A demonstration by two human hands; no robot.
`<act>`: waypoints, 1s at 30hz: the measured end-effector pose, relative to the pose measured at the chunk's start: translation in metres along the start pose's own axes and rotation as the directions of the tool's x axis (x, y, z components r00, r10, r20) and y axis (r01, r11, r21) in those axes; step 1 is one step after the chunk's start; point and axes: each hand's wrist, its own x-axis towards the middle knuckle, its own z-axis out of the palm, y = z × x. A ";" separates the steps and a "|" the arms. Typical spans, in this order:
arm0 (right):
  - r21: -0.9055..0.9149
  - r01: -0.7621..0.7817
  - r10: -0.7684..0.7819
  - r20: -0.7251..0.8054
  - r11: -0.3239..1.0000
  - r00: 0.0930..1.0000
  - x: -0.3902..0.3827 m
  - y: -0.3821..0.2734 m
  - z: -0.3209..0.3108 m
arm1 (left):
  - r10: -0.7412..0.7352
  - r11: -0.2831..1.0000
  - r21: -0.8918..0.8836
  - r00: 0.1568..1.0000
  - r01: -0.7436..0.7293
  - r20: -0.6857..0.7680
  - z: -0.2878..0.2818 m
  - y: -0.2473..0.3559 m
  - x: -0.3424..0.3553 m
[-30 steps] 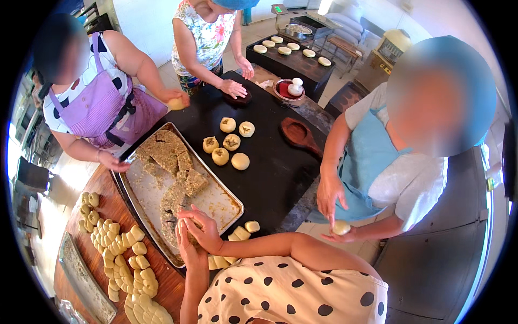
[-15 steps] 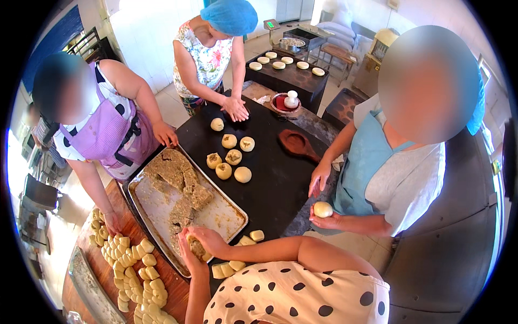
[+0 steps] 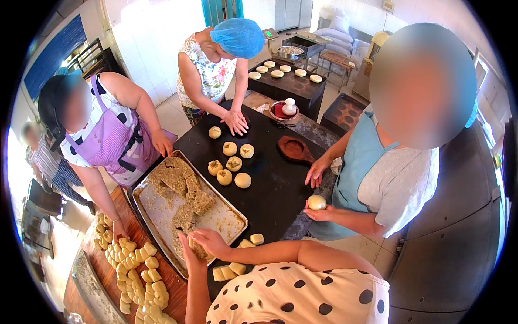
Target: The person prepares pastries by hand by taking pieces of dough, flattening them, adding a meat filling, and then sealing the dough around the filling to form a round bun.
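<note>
Near the front corner of a metal tray (image 3: 229, 218), my left hand (image 3: 191, 258) and my right hand (image 3: 212, 242) are cupped together around a piece of dough with brown filling (image 3: 198, 249). Fingers of both hands wrap it, so only part of the dough shows between them. Crumbly brown filling (image 3: 186, 213) lies heaped in the tray, right beyond my fingertips. Beside my right forearm are several cut dough pieces (image 3: 229, 270) on the dark tabletop (image 3: 270, 205).
Many dough pieces (image 3: 135, 264) cover the wooden board (image 3: 175, 294) at left, beside a long metal trough (image 3: 94, 289). Filled buns (image 3: 233, 163) and a wooden mold (image 3: 294, 150) sit on the table. Three co-workers stand around; the right one holds a dough ball (image 3: 317, 202).
My hands stay around the filled dough, shifting slightly; less of it shows now. The far co-worker's hands press lower on the table. The whole view has tilted a little.
</note>
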 end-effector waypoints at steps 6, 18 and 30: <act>0.473 -0.283 0.338 -0.035 0.834 0.940 0.008 0.005 -0.003 | -0.082 0.946 -0.309 0.994 0.101 0.074 0.004 -0.031 -0.013; -0.126 0.208 -0.218 -0.072 0.970 0.973 -0.017 -0.014 -0.003 | 0.328 0.868 0.405 0.944 -0.287 -0.034 -0.019 -0.054 0.002; -0.190 0.379 -0.392 -0.033 0.906 0.920 -0.010 -0.033 -0.020 | 0.227 0.887 0.419 0.974 -0.195 -0.028 0.018 -0.014 -0.004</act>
